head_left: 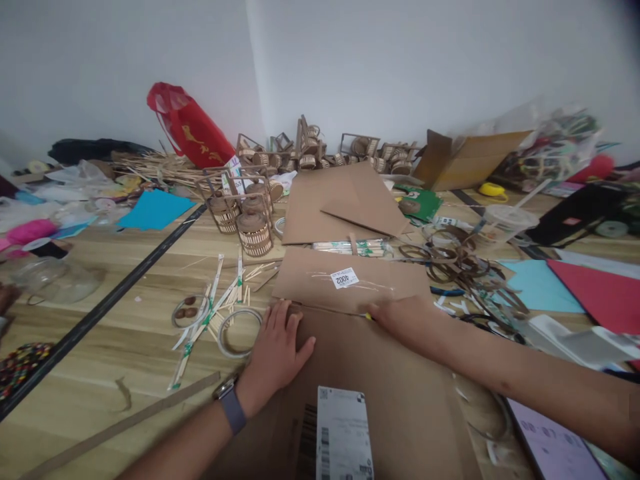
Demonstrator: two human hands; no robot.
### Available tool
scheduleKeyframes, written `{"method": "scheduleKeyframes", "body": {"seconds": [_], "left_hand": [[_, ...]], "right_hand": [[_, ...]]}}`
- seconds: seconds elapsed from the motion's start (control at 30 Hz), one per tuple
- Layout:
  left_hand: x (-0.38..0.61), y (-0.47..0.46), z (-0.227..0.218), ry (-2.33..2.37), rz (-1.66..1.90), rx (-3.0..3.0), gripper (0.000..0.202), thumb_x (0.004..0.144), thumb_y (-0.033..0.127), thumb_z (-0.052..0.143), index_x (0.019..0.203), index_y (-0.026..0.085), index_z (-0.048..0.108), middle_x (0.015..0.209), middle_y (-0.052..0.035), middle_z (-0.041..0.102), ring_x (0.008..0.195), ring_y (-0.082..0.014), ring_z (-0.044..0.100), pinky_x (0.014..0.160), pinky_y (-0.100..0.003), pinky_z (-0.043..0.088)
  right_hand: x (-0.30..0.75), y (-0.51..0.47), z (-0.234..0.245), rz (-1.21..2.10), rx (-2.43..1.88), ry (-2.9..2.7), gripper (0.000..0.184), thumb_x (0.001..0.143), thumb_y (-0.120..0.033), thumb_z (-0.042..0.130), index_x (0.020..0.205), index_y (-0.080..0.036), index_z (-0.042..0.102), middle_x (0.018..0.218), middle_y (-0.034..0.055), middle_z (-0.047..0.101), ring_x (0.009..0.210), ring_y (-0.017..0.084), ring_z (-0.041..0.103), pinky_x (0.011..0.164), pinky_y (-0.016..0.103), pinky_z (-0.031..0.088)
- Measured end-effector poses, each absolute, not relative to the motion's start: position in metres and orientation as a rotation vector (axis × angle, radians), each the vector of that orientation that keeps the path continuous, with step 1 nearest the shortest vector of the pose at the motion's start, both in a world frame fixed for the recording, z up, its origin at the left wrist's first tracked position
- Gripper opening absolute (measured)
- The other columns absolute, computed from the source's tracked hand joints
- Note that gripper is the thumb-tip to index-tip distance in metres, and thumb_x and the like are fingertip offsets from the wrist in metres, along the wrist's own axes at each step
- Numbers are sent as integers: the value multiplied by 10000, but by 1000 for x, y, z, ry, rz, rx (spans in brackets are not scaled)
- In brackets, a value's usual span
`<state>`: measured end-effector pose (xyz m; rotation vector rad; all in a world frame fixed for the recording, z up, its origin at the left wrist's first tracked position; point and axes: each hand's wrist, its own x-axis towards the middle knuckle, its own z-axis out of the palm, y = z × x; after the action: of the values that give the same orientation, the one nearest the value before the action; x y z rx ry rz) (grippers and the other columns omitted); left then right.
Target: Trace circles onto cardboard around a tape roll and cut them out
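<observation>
A large brown cardboard sheet (pixel 415 400) lies in front of me, with a printed white shipping label (pixel 344 433) on its near part. My left hand (pixel 281 347), a watch (pixel 230 403) on its wrist, presses flat on the sheet's left side, thumb apart from the fingers. At the crease before the far flap (pixel 295 273), my right hand (pixel 395 319) is closed around a small yellow tool (pixel 369 316), mostly hidden by the fingers. On that flap sit a white 4002 sticker (pixel 344 277) and pale scratches.
Beyond lie more cardboard (pixel 320 193) and wrapped sticks (pixel 370 248). Left are tape rolls (pixel 240 333), loose chopsticks (pixel 205 320) and small lantern-like stick baskets (pixel 255 233). Brown strip coils (pixel 450 253), a plastic cup (pixel 507 223) and a phone (pixel 550 440) lie right. Someone's hand (pixel 7 297) shows far left.
</observation>
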<state>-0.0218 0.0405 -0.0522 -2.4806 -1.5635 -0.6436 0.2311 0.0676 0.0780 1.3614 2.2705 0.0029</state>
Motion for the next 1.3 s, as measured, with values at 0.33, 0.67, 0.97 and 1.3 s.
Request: {"method": "scheduleKeyframes", "body": {"seconds": [0.33, 0.67, 0.97, 1.3], "left_hand": [[-24, 41, -50, -1520, -639, -2469, 332, 922, 373, 623, 1141, 127, 586, 1333, -251, 547, 1288, -412, 542, 1080, -619, 469], [-23, 40, -48, -1499, -608, -2476, 333, 911, 362, 637, 1129, 115, 592, 1325, -247, 543, 1271, -420, 552, 1071, -615, 482], [-23, 40, -51, -1499, -624, -2474, 321, 915, 361, 618, 1130, 124, 592, 1331, -252, 551, 1286, -415, 543, 1063, -610, 484], [-22, 40, -55, -1515, -612, -2457, 355, 921, 381, 610, 1162, 121, 589, 1352, -256, 552, 1301, -418, 538, 1081, -621, 469]], "right_hand": [[288, 47, 71, 19, 1415, 2249, 545, 829, 62, 507, 1280, -195, 675, 826, 135, 805, 785, 313, 793, 529, 278, 469], [317, 44, 51, -37, 1437, 2328, 325, 970, -152, 521, 1270, -217, 627, 834, 105, 805, 732, 303, 784, 494, 271, 345], [335, 40, 36, -74, 1462, 2378, 273, 994, -164, 464, 1166, -228, 666, 901, 136, 797, 703, 281, 768, 499, 315, 351], [356, 45, 74, 5, 1605, 2434, 315, 978, -254, 554, 1235, -223, 734, 765, 143, 796, 687, 261, 764, 579, 324, 426]]}}
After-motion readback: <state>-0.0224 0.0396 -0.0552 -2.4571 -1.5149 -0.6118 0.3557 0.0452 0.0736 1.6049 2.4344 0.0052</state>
